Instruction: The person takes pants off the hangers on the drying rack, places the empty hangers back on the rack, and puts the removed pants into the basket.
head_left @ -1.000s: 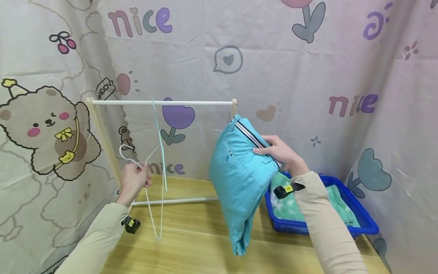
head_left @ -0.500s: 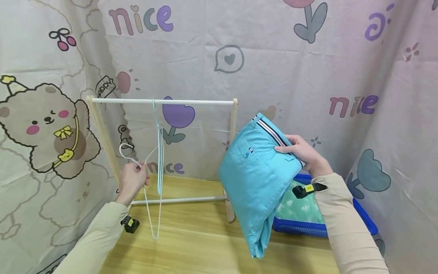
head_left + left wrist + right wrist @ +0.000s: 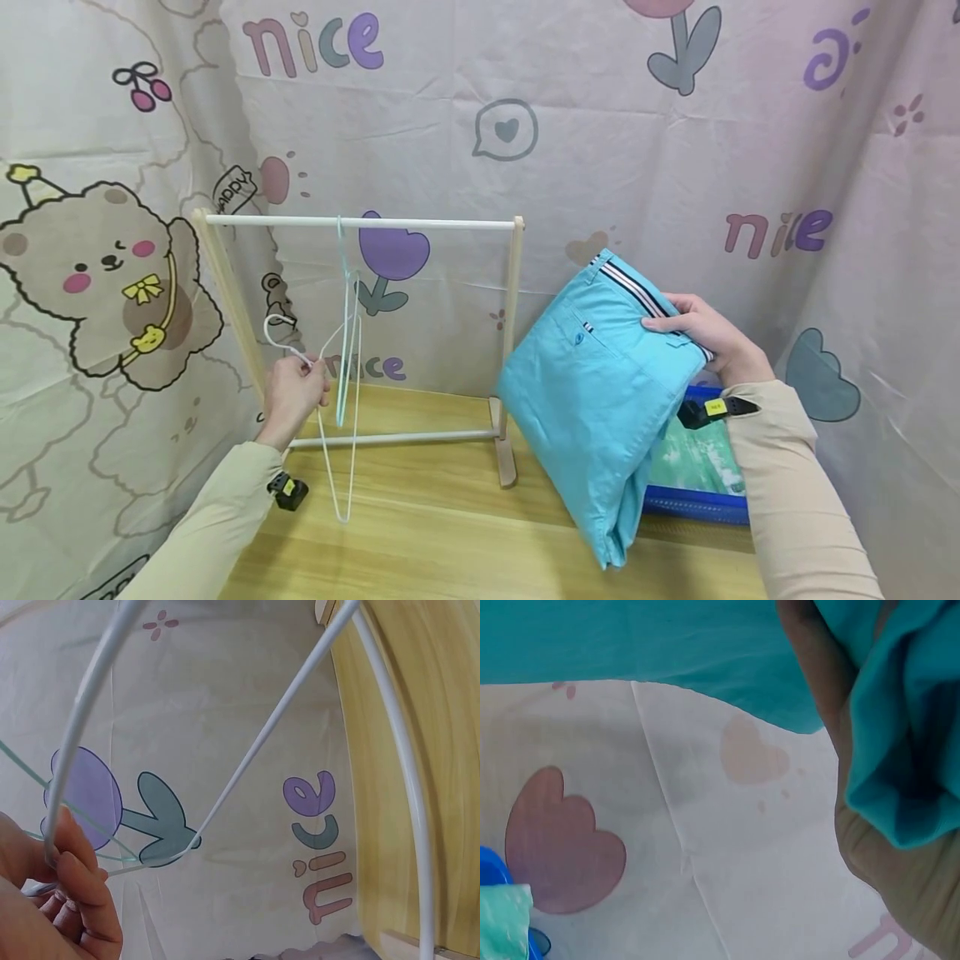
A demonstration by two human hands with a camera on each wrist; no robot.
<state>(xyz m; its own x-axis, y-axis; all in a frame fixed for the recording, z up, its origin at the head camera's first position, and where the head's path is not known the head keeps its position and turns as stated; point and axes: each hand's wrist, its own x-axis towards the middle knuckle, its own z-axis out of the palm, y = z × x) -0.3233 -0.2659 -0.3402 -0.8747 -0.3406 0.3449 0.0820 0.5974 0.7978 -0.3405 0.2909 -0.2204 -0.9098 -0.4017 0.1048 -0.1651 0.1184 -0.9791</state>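
Note:
My left hand pinches a thin white clothes hanger just below its hook, which curls above the fingers. The hanger is seen almost edge-on in the head view, its body dangling over the table. On the right, my right hand grips a pair of turquoise trousers by the striped waistband, thumb on the near side, the other fingers behind the cloth. They are folded lengthwise, with the leg end slanting down toward the table. In the right wrist view the turquoise cloth hides most of that hand.
A small rack with a white rail and wooden posts stands on the wooden table. A pale green hanger hangs from the rail. Behind the trousers, a blue basket holds green-and-white cloth. Printed curtains surround the table.
My right hand has carried the trousers to the right, away from the rack, uncovering its right post. The left hand stays in place with the white hanger. The green hanger has swung slightly.

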